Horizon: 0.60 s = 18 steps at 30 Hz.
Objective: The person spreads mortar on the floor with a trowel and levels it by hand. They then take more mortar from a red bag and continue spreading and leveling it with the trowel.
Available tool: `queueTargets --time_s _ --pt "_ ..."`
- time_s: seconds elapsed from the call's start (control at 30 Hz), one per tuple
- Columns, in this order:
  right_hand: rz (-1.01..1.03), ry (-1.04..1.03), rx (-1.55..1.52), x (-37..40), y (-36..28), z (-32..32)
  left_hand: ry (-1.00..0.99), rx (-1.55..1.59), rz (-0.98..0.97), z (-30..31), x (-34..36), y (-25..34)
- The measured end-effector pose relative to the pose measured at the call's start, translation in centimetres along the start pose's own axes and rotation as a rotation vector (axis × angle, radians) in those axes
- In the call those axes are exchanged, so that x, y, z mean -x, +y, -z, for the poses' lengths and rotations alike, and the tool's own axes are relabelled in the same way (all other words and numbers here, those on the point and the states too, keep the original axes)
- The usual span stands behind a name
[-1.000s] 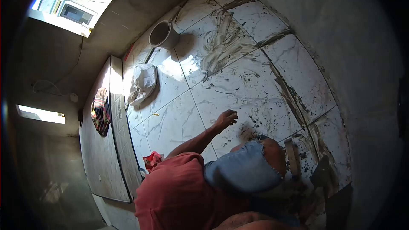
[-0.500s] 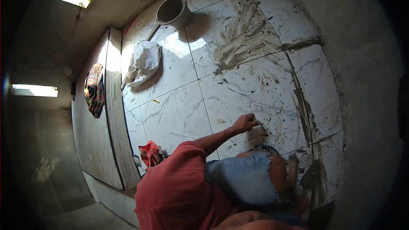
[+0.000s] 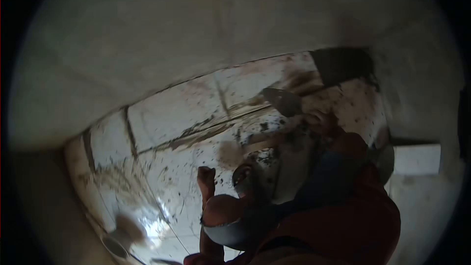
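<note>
My right hand (image 3: 320, 120) is closed around the handle of a trowel (image 3: 282, 101). Its grey blade points left, low over the smeared joint between the floor tiles. My left hand (image 3: 206, 176) is held with curled fingers above the white floor tiles (image 3: 171, 113), beside my knee; nothing shows in it. A pale wooden strip (image 3: 265, 143) lies between my sandalled foot (image 3: 244, 174) and the trowel. Wet grey-brown mortar or grout (image 3: 196, 137) streaks the joints, and dark crumbs are scattered nearby. Dim light and blur soften the finger detail.
A bare wall (image 3: 162, 44) runs along the tiles' far edge. A dark square patch (image 3: 343, 66) sits in the corner. At lower left stands a bucket (image 3: 116, 245). A white block-like surface (image 3: 417, 159) is at the right.
My view has swung right, towards the wall and corner. The trowel and my right hand now show plainly. The mattress and the cloths have left the view; the bucket is now at lower left.
</note>
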State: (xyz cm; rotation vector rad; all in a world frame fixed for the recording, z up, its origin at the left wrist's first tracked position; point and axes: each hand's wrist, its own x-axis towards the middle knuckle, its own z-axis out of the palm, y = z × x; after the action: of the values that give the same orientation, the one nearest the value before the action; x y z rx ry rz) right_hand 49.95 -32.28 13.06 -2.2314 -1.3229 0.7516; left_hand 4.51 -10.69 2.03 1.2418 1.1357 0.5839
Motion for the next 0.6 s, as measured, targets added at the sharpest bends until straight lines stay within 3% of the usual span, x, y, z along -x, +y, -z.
queueTargets --time_s 0.03,0.1,0.13,0.2,0.33,0.37,0.4,0.53,0.6 --pt "-0.085 -0.034 -0.183 0.5 -0.6 0.5 -0.021 0.004 -0.106 -0.5 -1.7 -1.3" --pt "-0.260 0.030 -0.249 2.5 0.1 0.5 -0.165 -0.105 -0.075 -4.2 -3.9 4.2" --pt "-0.276 0.055 -0.254 2.8 0.6 0.4 -0.243 -0.118 -0.081 -5.5 -4.7 6.2" --pt "-0.080 0.220 -0.173 3.8 1.4 -0.2 -0.376 -0.131 -0.167 -8.3 -6.9 9.7" --pt "-0.172 0.382 -0.199 4.8 2.2 -0.3 -0.606 -0.184 -0.458 -13.8 -12.4 18.3" --pt "-0.428 0.333 -0.475 4.8 1.5 0.6 -0.672 -0.120 -0.492 -15.7 -13.0 22.1" --pt "-0.675 0.271 -0.759 5.2 1.6 1.2 -0.671 -0.240 -0.630 -17.3 -13.7 25.5" --pt "-0.630 0.513 -0.762 5.8 8.1 1.0 -0.565 -0.697 -1.160 -24.9 -11.6 40.4" --pt "-0.767 0.704 -0.586 6.5 12.2 2.0 -0.506 -0.850 -1.347 -27.5 -11.1 46.0"
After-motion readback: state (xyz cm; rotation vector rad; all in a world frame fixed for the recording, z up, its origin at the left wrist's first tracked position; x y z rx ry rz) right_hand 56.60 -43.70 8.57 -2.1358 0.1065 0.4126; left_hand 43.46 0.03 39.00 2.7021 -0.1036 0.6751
